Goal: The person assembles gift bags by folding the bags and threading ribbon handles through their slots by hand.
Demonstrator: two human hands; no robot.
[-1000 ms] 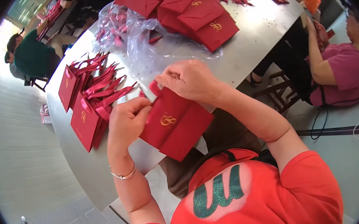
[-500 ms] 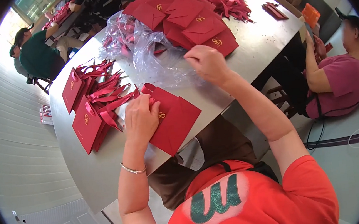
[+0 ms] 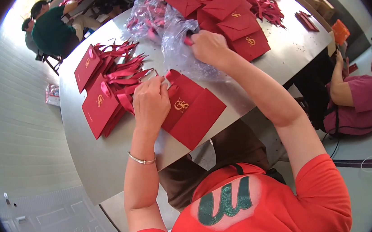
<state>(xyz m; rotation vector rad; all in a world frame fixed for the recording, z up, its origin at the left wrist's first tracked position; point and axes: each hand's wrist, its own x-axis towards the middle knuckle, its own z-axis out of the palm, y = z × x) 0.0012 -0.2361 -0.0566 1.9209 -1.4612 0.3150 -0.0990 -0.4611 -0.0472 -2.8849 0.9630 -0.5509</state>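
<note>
A red paper gift bag (image 3: 201,122) with a gold emblem lies flat on the table in front of me, its flat base folded over. My left hand (image 3: 150,102) is closed at its top edge, fingers bent around the red ribbon (image 3: 173,90). Farther right, my right hand (image 3: 209,48) reaches into the edge of a crumpled clear plastic bag (image 3: 173,38) that has red ribbons inside. Its fingers are pinched together. A bit of pinkish red shows at the fingertips, but what they hold is mostly hidden.
Stacked red gift bags (image 3: 100,102) with ribbon handles lie at the left. Behind the plastic bag rises a pile of flat red bags (image 3: 235,20), with ribbons (image 3: 268,12) beside it. One person (image 3: 356,98) sits at the right; others (image 3: 52,32) work at the far left.
My right hand has gone from above the table, in a loose fist, to the plastic bag. My left hand stays at the gift bag's top. The whole view has shifted a little.
</note>
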